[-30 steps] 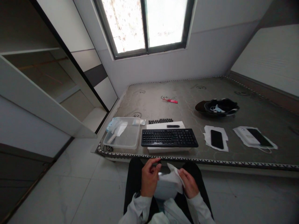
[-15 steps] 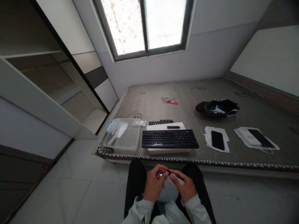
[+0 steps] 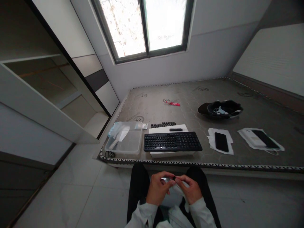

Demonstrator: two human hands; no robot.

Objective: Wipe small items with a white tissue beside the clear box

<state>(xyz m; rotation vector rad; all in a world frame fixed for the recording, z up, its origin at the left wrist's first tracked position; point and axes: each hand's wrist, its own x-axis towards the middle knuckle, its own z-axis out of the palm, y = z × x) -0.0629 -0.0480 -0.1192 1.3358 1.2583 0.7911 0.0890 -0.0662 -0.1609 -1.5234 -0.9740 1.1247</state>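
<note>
Pinched between the fingertips of both hands, a small dark keycap [image 3: 174,178] is held over the lap together with a white wipe [image 3: 174,193]; the left hand [image 3: 158,189] is curled nearly closed on the keycap and a fold of the wipe, and the right hand [image 3: 190,189] is likewise closed on the keycap's other side, the wipe trailing beneath it. Judged from how things lie, the work is only partly done: the keyboard [image 3: 172,141] is seen with nearly all keys in place, while a short row of loose keycaps [image 3: 163,124] is laid behind it, so most of the cleaning appears left, though this cannot be told for certain. The keyboard is rested on white paper [image 3: 166,129] on a bare grey mattress [image 3: 237,95], which serves as the work surface. A clear tub [image 3: 124,141] is placed just left of it; to the right a phone [image 3: 220,142] is laid on a tissue, then further devices [image 3: 260,139] on another. A dark cap [image 3: 220,109] and a red wrapper [image 3: 173,103] are set further back. A bright window [image 3: 147,27], grey walls, an open wardrobe [image 3: 42,88] and a pale tiled floor [image 3: 71,196] are seen around
</note>
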